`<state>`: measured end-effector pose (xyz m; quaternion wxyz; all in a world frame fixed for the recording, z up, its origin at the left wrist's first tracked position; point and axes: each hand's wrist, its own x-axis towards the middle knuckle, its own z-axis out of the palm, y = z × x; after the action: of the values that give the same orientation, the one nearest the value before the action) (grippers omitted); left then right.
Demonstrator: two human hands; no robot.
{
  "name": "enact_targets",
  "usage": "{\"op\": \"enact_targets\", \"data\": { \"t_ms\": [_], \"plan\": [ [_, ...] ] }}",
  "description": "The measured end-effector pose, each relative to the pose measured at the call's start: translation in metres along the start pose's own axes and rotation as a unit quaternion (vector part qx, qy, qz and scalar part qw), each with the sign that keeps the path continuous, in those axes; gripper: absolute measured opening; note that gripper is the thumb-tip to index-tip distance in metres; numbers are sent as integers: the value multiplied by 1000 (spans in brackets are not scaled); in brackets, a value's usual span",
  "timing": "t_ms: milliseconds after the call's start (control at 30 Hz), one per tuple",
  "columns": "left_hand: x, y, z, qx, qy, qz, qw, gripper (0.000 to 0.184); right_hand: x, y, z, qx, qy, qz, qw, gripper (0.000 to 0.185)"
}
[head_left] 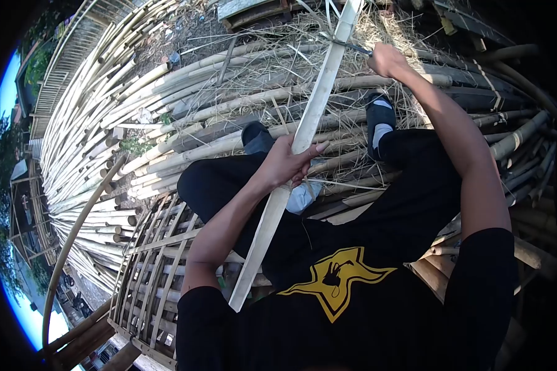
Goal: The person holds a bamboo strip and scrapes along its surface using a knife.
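A long, pale split bamboo strip [320,99] runs slantwise from beside my torso up past my feet. Around its middle, my left hand [291,162] is closed, with the thumb lying across the strip. Farther out, my right hand [387,60] is wrapped round the handle of a knife [356,47]. Its dark blade lies across the strip near the far end, touching it or just over it. Thin slivers stick out near the blade. My fingers hide most of the knife's handle.
Many bamboo poles [185,117] cover the ground ahead and to the left. Shavings [278,74] are scattered near my feet. A slatted bamboo frame [161,272] stands at my left, beside a curved pole [74,235]. A pale bag-like object [304,196] lies between my legs.
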<state>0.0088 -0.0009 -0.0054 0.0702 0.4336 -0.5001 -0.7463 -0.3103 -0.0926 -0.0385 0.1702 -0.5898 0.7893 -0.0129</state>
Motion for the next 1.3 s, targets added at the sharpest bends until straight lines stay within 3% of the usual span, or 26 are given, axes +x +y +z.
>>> {"op": "enact_targets", "data": {
  "t_ms": [67, 200, 233, 267, 400, 500, 633, 867, 1133, 1267, 1300],
  "plan": [
    [-2, -2, 1, 21, -22, -13, 999, 34, 7, 18, -6, -90, 3, -9, 996, 28],
    [2, -1, -1, 48, -4, -16, 999, 34, 2, 4, -4, -19, -58, -23, 998, 31],
    [2, -1, -1, 49, -4, -19, 999, 34, -6, -2, -2, 18, 4, -64, 998, 29],
    [1, -1, -2, 41, -4, -12, 999, 35, -5, -7, -3, 20, 3, -64, 998, 29],
    [-1, 1, 2, 32, -6, -4, 999, 37, -5, -13, -4, -6, 12, -38, 999, 28],
    [-2, 5, 7, 28, -13, -15, 999, 36, 7, 3, -5, -58, -52, -38, 996, 28],
    [-6, 7, 10, 36, -29, -25, 999, 35, 14, 20, 1, -103, -44, 26, 993, 27],
    [-6, 3, 10, -11, -56, -37, 998, 37, 25, 48, -3, -125, -13, 2, 992, 23],
    [-8, 14, 14, -19, -91, -26, 995, 28, 21, 80, -30, -171, 104, -7, 980, 30],
    [-13, 6, 9, -14, -77, -10, 997, 29, 21, 73, -36, -164, 89, -9, 982, 31],
    [-14, 6, 6, -18, -87, 4, 996, 31, 13, 61, -42, -132, 45, 7, 990, 32]
  ]
}}
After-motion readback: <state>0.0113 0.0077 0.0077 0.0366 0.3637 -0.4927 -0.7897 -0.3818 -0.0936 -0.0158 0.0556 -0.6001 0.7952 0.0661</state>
